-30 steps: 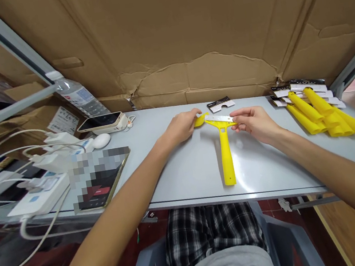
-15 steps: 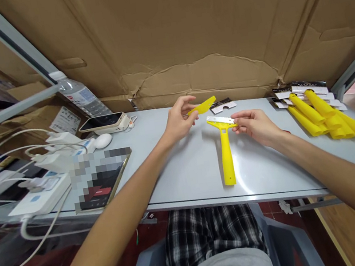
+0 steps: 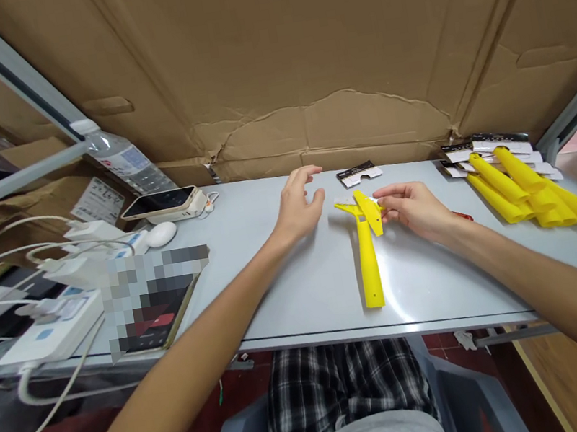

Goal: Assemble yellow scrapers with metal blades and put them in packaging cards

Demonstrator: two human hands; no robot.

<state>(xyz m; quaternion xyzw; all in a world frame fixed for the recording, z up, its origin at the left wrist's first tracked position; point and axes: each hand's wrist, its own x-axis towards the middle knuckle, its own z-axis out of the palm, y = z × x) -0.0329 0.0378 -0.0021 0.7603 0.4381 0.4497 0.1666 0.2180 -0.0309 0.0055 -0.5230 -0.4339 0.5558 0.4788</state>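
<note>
A yellow scraper (image 3: 369,265) lies on the table in front of me, its handle pointing toward the near edge. A pale blade (image 3: 344,201) shows at its head, partly covered. Over the right half of that head, a flat yellow blade cover (image 3: 370,212) is tilted across. My right hand (image 3: 412,209) is closed at the cover's right side, thumb and fingers pinched on it; the fingertips are partly hidden. To the left of the scraper, my left hand (image 3: 298,203) is empty, fingers and thumb apart. Behind the scraper lies a black-and-white card (image 3: 359,173).
Several yellow handles (image 3: 530,188) are piled on black-and-white cards at right. A small red item (image 3: 462,215) lies by my right wrist. At left are a pixelated phone (image 3: 163,301), power strip (image 3: 58,322), another phone (image 3: 160,202), white mouse (image 3: 161,234) and bottle (image 3: 123,158).
The yellow blade cover has passed from my left hand to my right hand, over the scraper's head. My left hand has opened and moved slightly down.
</note>
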